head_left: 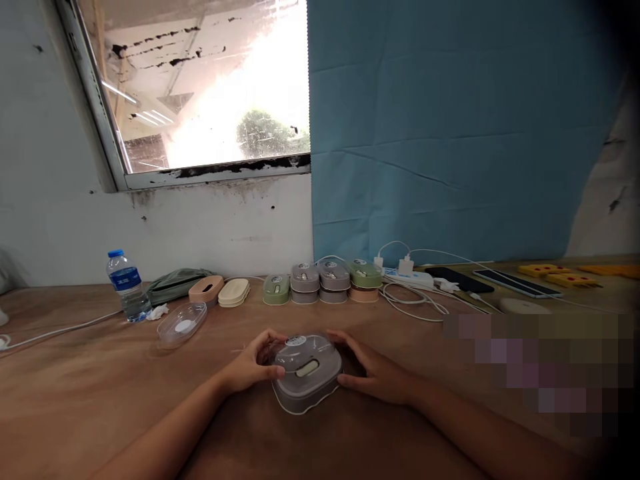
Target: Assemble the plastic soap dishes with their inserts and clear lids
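Note:
A grey rounded box [323, 368] with an oval slot in its top and a clear plastic cover sits on the table in front of me. The cover bears a white round label. My left hand [253, 363] grips its left side, the thumb on the near upper edge. On the opposite side my right hand [375, 372] has its fingers at the far corner and its thumb against the near right edge. Parts of the fingers behind the box are hidden. A loose clear cover [183, 325] lies on the table to the left.
Green, grey and peach boxes [305, 275], some stacked, stand near the wall. An open peach box [206, 289], cream lids [234, 293], a green pouch [175, 285] and a water bottle [129, 290] are left. Right are cables [410, 303], a power strip [417, 278] and phones [517, 283].

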`<state>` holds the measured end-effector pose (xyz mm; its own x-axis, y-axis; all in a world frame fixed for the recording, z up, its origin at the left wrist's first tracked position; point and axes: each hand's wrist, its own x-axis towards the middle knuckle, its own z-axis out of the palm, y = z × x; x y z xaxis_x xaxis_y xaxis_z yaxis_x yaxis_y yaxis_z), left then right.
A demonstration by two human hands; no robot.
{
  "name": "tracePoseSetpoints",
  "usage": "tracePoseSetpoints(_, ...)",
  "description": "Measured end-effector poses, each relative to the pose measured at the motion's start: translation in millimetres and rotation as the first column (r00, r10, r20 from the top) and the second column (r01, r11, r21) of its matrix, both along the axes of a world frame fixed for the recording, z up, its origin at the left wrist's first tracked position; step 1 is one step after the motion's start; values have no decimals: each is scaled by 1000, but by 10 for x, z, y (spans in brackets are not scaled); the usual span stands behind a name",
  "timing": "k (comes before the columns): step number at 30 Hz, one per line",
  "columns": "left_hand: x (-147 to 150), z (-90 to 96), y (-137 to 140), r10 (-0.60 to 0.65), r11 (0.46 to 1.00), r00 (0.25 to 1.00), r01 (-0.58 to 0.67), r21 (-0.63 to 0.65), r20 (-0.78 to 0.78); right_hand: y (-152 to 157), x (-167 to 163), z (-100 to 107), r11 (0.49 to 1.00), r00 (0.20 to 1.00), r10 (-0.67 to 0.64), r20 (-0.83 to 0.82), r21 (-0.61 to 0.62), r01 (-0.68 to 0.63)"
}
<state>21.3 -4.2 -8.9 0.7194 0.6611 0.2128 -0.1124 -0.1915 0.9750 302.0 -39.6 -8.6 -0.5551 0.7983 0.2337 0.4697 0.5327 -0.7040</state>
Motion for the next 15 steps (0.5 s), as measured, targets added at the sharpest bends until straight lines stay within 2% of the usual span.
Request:
tracePoseSetpoints(3, -24, 30, 1, 164, 977, 979, -143, 158, -125, -4, -8, 17, 1000, 1000, 7, 6, 6, -7)
tracePoseSetpoints(6, -45, 26, 27, 354, 909, 914, -286, 304, -199, -16, -18, 43, 1000, 1000, 27, 3, 11, -27)
tracePoseSetpoints(8, -59, 8, 62, 422, 884, 888, -358, 302, -183, -24, -21, 56, 1000, 1000, 26, 5, 11, -26)
tracePoseSetpoints(12, -112, -30, 158, 543, 836, 824, -511, 202, -162, -29, -17, 58, 1000, 1000, 14, 11, 2, -14)
tracePoseSetpoints(15, -180, -56, 249, 614, 788, 775, -591, 173, -149, -21, -13, 48, 1000, 1000, 18, 12, 6, -18)
